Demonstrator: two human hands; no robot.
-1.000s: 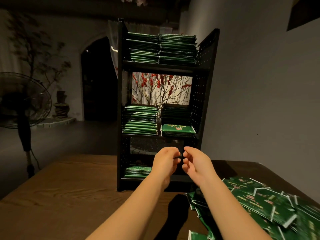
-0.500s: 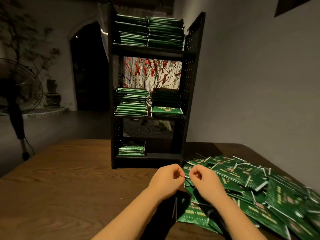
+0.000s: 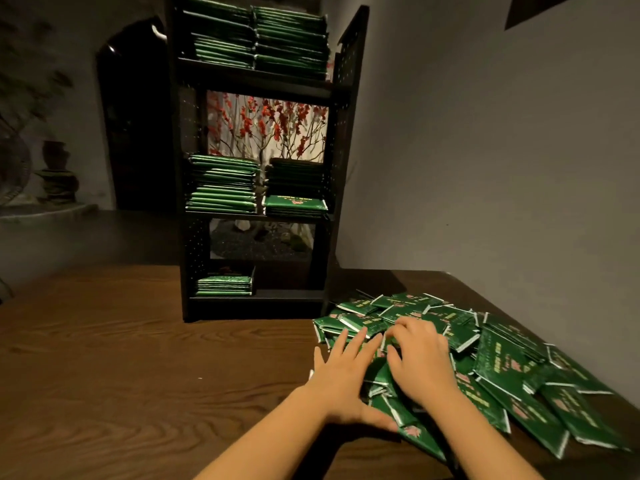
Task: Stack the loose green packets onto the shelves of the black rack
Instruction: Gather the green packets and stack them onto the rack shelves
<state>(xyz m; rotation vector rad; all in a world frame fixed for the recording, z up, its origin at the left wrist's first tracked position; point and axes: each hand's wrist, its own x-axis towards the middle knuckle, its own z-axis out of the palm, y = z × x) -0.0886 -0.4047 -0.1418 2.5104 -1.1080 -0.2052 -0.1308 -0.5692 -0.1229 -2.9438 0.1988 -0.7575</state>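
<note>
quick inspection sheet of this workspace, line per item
surface: dark wooden table, bare on the left side
job's things: black rack upright at the table's rear; top and middle shelves hold packet stacks, bottom shelf holds one short stack at left; loose green packets heaped right of the rack
clutter: nothing seen
hands: left hand spread flat at the pile's edge; right hand on the pile, fingers curled
cables: nothing seen
surroundings: grey wall at right, dark arched doorway behind
</note>
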